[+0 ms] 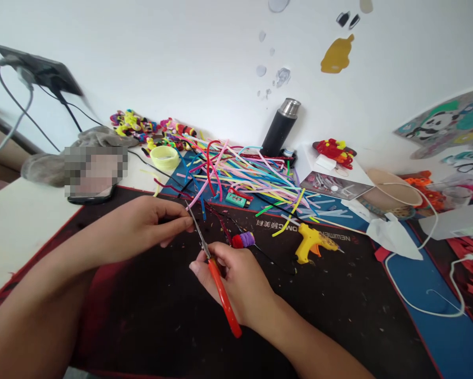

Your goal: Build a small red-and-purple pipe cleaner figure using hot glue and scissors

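My right hand (236, 279) is closed around scissors (222, 297) with red-orange handles, their blades pointing up and left. The fingers of my left hand (161, 223) pinch the lower end of a pink pipe cleaner (208, 179), right by the scissor tips. Whether the blades touch it I cannot tell. Just beyond my right hand lies a small red and purple wound piece (243, 240) on the dark mat (149, 316). A dark red pipe cleaner (223, 226) runs beside it.
A heap of coloured pipe cleaners (255, 176) covers the back of the mat. To the right rests a yellow glue gun (313, 243). Behind stand a black thermos (279, 129) and a pale yellow tape roll (164, 157). A phone (92, 196) leans at left; a white cable (421, 313) curves at right.
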### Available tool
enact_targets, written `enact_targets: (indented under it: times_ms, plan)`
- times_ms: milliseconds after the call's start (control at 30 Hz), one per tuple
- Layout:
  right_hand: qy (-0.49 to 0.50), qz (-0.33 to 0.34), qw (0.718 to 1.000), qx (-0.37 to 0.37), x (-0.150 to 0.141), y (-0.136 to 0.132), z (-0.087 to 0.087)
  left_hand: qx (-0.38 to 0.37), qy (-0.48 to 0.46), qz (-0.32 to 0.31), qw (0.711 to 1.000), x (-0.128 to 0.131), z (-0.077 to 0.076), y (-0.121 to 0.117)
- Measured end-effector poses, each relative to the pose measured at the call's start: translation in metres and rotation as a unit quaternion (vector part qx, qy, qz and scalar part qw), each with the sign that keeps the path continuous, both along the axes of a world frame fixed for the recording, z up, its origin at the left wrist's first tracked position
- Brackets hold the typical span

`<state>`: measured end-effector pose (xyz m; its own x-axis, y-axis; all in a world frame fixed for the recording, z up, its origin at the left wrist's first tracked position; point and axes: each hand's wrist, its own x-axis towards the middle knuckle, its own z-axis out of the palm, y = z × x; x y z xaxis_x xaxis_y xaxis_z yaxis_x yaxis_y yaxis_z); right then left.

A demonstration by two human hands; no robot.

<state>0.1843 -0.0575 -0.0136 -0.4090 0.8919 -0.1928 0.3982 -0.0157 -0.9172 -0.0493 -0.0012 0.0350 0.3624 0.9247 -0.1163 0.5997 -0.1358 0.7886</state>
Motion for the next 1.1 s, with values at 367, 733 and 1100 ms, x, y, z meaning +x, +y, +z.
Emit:
enact_targets:
  times_ms: [367,733,1100]
  plan:
    - [0.015,0.002,0.998,-0.053,-0.017,-0.003,0.005,-0.029,0.063,-0.087,0.994,-0.007,0.013,-0.003]
    - [0.137,0.019,0.957,-0.256,-0.022,0.007,-0.006,-0.076,0.135,-0.076,0.985,-0.004,-0.007,0.013]
    - [0.140,0.028,0.944,-0.298,-0.025,0.018,-0.011,-0.053,0.178,-0.109,0.977,0.000,-0.022,0.027]
